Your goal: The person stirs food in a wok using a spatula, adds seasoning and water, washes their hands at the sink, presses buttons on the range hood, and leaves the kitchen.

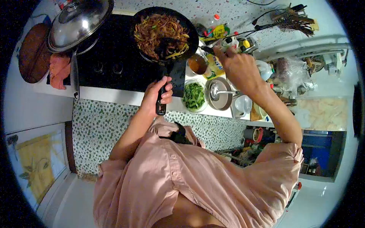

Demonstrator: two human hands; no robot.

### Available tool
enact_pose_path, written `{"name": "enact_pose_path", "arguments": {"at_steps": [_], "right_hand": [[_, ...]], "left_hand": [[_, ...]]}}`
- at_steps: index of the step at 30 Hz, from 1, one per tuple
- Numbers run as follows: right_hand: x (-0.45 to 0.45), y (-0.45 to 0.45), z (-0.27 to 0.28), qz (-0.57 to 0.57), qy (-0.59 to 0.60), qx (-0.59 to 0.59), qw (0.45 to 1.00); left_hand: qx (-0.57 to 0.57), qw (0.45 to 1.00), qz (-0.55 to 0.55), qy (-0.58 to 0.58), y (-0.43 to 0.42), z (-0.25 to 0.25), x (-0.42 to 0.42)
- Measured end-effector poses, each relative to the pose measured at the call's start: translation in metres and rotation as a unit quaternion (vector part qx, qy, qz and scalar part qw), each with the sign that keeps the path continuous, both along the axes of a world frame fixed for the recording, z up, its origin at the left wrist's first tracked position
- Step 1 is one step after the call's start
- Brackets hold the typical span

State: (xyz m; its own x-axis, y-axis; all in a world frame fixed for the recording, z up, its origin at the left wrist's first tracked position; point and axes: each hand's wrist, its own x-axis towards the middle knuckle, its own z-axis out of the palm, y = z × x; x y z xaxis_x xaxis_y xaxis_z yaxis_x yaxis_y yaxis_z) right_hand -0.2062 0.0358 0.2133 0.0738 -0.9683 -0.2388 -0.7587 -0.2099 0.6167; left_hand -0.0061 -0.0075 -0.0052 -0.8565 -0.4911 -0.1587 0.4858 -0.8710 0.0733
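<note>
1. The black pan (191,30) is set at the right part of the flat, shiny black stove (108,49). Its round edge is close to the small bowl (198,64) of brown sauce on its right.
2. The pan's black handle (161,106) is held by the left hand (154,93), with the fingers wrapped around it, below the pan.
3. A thin black tool handle (207,49) is gripped by the right hand (241,70), just right of the pan, with the fingers curled. Its far end cannot be made out.
4. The pan is filled with soft, glossy brown strips (157,28), mixed with yellow bits.
5. Left of the pan, a wide band of smooth stove lies before the round, shiny metal lid (80,22). A soft pink cloth (60,70) is seen below the lid.
6. Below and right of the pan, leafy greens (194,95) are held in a clear round bowl (205,102). Just beside it, a metal ladle (215,89) is rested in a round metal dish (224,105).
7. A crinkly yellow packet (216,69) is seen right of the pan, beside the sauce bowl.
</note>
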Motion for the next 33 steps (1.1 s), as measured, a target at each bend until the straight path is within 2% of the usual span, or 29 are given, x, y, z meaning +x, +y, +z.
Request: {"name": "enact_pose_path", "arguments": {"at_steps": [3, 5, 6, 8, 10, 13, 14, 15, 16, 18, 19, 20, 22, 24, 27, 30, 33], "right_hand": [[-0.010, 0.003, 0.037, -0.090, -0.172, -0.024, 0.981], [-0.028, 0.013, 0.057, -0.119, -0.246, -0.042, 0.961], [-0.035, 0.010, 0.059, -0.117, -0.244, -0.042, 0.962], [-0.060, -0.007, 0.052, -0.170, -0.263, -0.032, 0.949], [-0.121, -0.039, 0.013, -0.206, -0.348, -0.038, 0.914], [-0.111, -0.092, -0.003, -0.275, -0.452, 0.017, 0.849], [-0.113, -0.105, -0.015, -0.146, -0.457, -0.007, 0.877], [-0.102, -0.113, -0.023, -0.015, -0.455, -0.031, 0.890], [-0.095, -0.119, -0.022, -0.010, -0.456, -0.032, 0.889], [-0.078, -0.114, -0.012, 0.188, -0.277, -0.045, 0.941], [-0.074, -0.106, -0.008, 0.182, -0.280, -0.046, 0.941], [-0.070, -0.097, -0.004, 0.162, -0.193, -0.020, 0.967], [-0.049, -0.073, 0.017, 0.135, -0.108, 0.009, 0.985], [-0.014, -0.043, 0.050, 0.216, -0.030, -0.008, 0.976], [-0.015, -0.009, 0.071, 0.130, -0.013, -0.012, 0.991], [0.004, 0.016, 0.105, 0.098, -0.035, -0.007, 0.995], [0.009, 0.022, 0.079, 0.061, 0.003, 0.031, 0.998]], "left_hand": [[0.000, 0.999, 0.008, -0.034, -0.001, 0.006, 0.001], [-0.001, 0.999, 0.001, -0.046, 0.001, 0.006, 0.001], [-0.001, 0.999, 0.000, -0.045, 0.001, 0.006, 0.001], [-0.001, 0.999, -0.005, -0.039, 0.001, 0.004, -0.001], [-0.013, 0.998, -0.007, -0.056, 0.002, 0.007, 0.001], [-0.014, 0.998, -0.023, -0.053, 0.000, 0.008, 0.003], [-0.008, 0.997, -0.034, -0.066, -0.001, 0.009, 0.003], [-0.004, 0.997, -0.037, -0.063, -0.001, 0.009, 0.004], [-0.008, 0.997, -0.038, -0.062, -0.002, 0.011, 0.004], [-0.008, 0.997, -0.045, -0.064, -0.001, 0.011, 0.004], [-0.009, 0.997, -0.038, -0.066, 0.000, 0.012, 0.004], [-0.010, 0.997, -0.032, -0.068, -0.001, 0.012, 0.004], [-0.008, 0.997, -0.036, -0.066, 0.000, 0.011, 0.003], [-0.001, 0.998, -0.030, -0.059, -0.001, 0.010, 0.004], [-0.009, 0.998, -0.034, -0.061, -0.002, 0.014, 0.005], [0.001, 0.998, -0.034, -0.052, -0.002, 0.012, 0.005], [0.006, 0.998, -0.036, -0.046, -0.002, 0.011, 0.005]]}}
